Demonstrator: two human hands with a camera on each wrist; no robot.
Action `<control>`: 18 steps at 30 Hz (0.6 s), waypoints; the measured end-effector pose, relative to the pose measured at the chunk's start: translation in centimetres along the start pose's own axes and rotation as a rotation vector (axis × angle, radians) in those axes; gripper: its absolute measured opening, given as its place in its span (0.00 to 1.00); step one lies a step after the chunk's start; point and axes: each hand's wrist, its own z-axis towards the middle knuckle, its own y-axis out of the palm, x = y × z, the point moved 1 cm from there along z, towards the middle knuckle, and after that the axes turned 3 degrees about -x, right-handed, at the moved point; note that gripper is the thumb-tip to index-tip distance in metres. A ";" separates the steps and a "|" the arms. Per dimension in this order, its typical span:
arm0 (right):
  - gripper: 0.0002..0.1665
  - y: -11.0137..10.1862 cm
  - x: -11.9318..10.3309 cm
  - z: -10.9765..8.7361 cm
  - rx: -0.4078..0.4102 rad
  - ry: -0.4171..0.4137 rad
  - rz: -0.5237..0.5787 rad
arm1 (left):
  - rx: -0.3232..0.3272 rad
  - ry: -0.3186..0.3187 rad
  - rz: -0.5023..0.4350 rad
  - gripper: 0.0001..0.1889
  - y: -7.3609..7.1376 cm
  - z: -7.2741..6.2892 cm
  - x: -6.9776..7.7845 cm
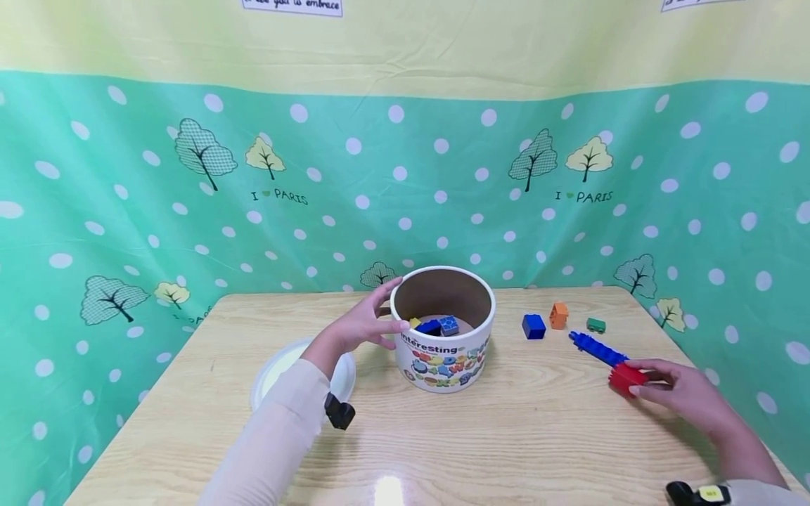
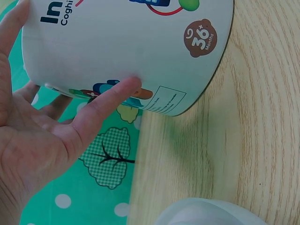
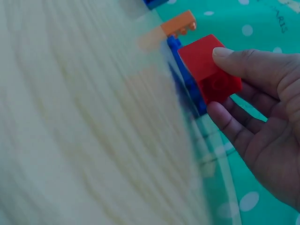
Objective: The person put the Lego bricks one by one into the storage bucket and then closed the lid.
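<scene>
While the left hand (image 1: 361,322), fingers spread, braces the printed bucket (image 1: 436,367), the right hand (image 1: 686,395) pinches a red building brick (image 1: 624,380) to the bucket's right; a firm, level hold should suit.

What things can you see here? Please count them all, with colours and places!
Bucket: 1, white with coloured pictures, middle of the table.
Blocks in the bucket: at least 3, blue and yellow, inside.
Round lid or plate: 1, white, left of the bucket.
Blue block: 1, blue, right of the bucket.
Orange block: 1, orange, beside the blue block.
Green block: 1, green, far right.
Long strip: 1, blue, near the red block.
Red block: 1, red, right hand.
Table: 1, light wood, underneath.
Cloth: 1, green and yellow, behind.
Signs: 2, white, top edge.
Wrist gadgets: 2, black, wrists.
Sleeves: 2, cream, forearms.
Left hand: 1, bare, touching bucket.
Right hand: 1, bare, pinching red block.
</scene>
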 end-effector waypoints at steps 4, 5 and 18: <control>0.40 0.3 -1.1 0.1 0.004 -0.033 0.005 | 0.000 -0.003 -0.002 0.52 0.0 0.1 -0.1; 0.40 0.4 -1.4 0.1 0.007 -0.043 0.007 | -0.001 -0.002 -0.001 0.52 0.0 0.1 -0.1; 0.32 1.1 -4.9 0.4 0.075 -0.193 0.054 | -0.004 0.003 0.003 0.51 0.0 0.1 -0.1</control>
